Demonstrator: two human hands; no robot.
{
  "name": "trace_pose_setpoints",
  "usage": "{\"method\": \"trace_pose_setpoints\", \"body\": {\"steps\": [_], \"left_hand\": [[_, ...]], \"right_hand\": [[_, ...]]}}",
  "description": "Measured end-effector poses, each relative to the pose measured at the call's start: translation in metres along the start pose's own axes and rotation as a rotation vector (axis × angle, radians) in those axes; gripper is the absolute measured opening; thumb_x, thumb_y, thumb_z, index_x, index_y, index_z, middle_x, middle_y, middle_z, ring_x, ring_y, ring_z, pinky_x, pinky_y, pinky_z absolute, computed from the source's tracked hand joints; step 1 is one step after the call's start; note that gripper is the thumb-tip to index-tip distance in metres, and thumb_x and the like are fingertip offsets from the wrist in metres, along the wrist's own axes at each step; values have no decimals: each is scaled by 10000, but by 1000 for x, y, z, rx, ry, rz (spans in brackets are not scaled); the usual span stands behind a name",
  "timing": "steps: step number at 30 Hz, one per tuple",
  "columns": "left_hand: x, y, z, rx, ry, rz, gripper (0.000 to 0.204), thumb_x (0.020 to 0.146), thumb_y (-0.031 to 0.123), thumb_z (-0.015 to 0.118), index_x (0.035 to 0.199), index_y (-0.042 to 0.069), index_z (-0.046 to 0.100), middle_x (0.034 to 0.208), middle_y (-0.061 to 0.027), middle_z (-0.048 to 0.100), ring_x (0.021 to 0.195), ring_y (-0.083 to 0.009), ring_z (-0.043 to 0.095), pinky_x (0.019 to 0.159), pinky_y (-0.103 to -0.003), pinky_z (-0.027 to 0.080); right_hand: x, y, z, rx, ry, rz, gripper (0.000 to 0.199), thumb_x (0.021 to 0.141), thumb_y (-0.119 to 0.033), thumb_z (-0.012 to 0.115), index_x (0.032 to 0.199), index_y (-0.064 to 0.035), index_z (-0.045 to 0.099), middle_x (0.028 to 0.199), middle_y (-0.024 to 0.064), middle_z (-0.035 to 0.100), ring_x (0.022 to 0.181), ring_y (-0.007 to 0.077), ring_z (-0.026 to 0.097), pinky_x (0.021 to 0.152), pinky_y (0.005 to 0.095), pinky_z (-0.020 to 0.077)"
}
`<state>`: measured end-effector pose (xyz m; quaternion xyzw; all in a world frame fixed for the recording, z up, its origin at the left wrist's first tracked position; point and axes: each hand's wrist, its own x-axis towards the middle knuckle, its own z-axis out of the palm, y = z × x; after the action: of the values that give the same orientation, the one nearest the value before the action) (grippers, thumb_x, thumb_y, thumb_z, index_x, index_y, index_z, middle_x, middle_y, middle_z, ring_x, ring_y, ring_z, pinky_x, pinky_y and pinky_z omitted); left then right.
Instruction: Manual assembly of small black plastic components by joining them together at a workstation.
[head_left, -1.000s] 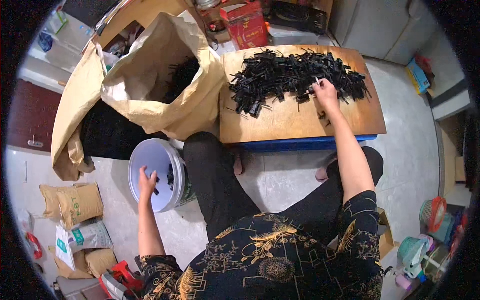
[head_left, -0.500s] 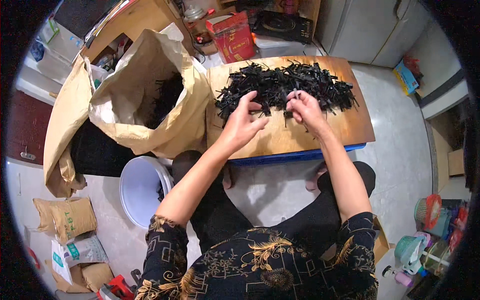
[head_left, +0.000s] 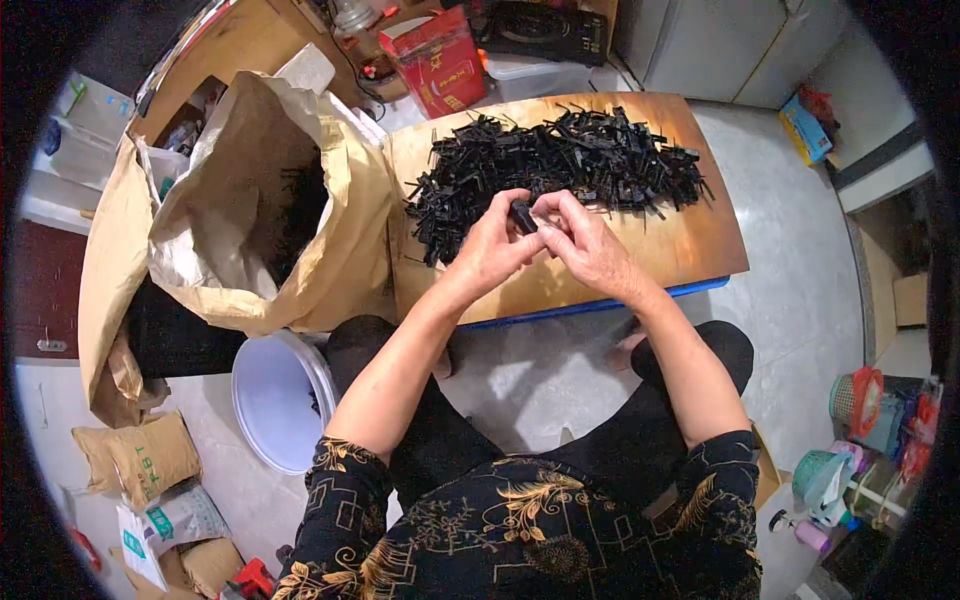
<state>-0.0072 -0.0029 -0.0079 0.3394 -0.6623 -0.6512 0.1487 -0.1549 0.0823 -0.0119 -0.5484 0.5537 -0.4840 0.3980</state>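
A long heap of thin black plastic pieces (head_left: 560, 150) lies across the wooden board (head_left: 690, 255). Over the near edge of that heap, my two hands meet. Between the thumb and fingers of my left hand (head_left: 488, 250) is a small black plastic piece (head_left: 522, 216). My right hand (head_left: 598, 255) is closed in a pinch right against the end of that piece; what lies between its fingertips is hidden.
Left of the board stands a big open paper sack (head_left: 350, 220) with black pieces inside. A white bucket (head_left: 270, 400) is below it. A red box (head_left: 435, 65) and a black induction cooker (head_left: 545, 30) sit behind the board. Filled bags (head_left: 150, 455) lie at lower left.
My hands have come together; they were apart over the heap. My left hand was open and now holds a black plastic piece. My right hand has moved left and nearer to me.
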Motion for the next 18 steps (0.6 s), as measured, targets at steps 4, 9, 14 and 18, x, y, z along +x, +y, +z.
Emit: {"method": "trace_pose_setpoints", "body": {"steps": [4, 9, 14, 18], "left_hand": [[-10, -3, -5, 571, 115, 301, 642, 775, 283, 663, 1257, 31, 322, 768, -162, 609, 655, -282, 612, 599, -379, 481], [-20, 9, -5, 714, 105, 273, 555, 804, 252, 603, 1246, 53, 331, 771, -193, 609, 713, -339, 620, 626, -429, 473], [-17, 1, -12, 517, 188, 304, 493, 824, 207, 561, 1239, 45, 350, 717, -145, 581, 612, -245, 590, 585, -369, 469], [-16, 5, -15, 81, 83, 115, 405, 855, 129, 512, 1225, 43, 373, 735, -51, 559, 587, -98, 524, 523, -247, 448]], "right_hand": [[-4, -13, -1, -361, -15, -241, 217, 872, -106, 514, 1069, -25, 476, 751, 115, 563, 672, 194, 577, 628, 323, 462], [-2, -11, 0, -312, -28, -221, 240, 874, -157, 540, 1073, -35, 486, 624, 57, 506, 559, 151, 511, 530, 304, 409], [6, 4, 6, 115, 49, 49, 203, 929, -228, 474, 1037, -58, 500, 591, -33, 437, 486, 48, 378, 439, 214, 307], [7, 0, 11, 292, 32, 185, 223, 958, -286, 408, 981, -88, 507, 581, -55, 400, 457, 24, 316, 400, 186, 247]]}}
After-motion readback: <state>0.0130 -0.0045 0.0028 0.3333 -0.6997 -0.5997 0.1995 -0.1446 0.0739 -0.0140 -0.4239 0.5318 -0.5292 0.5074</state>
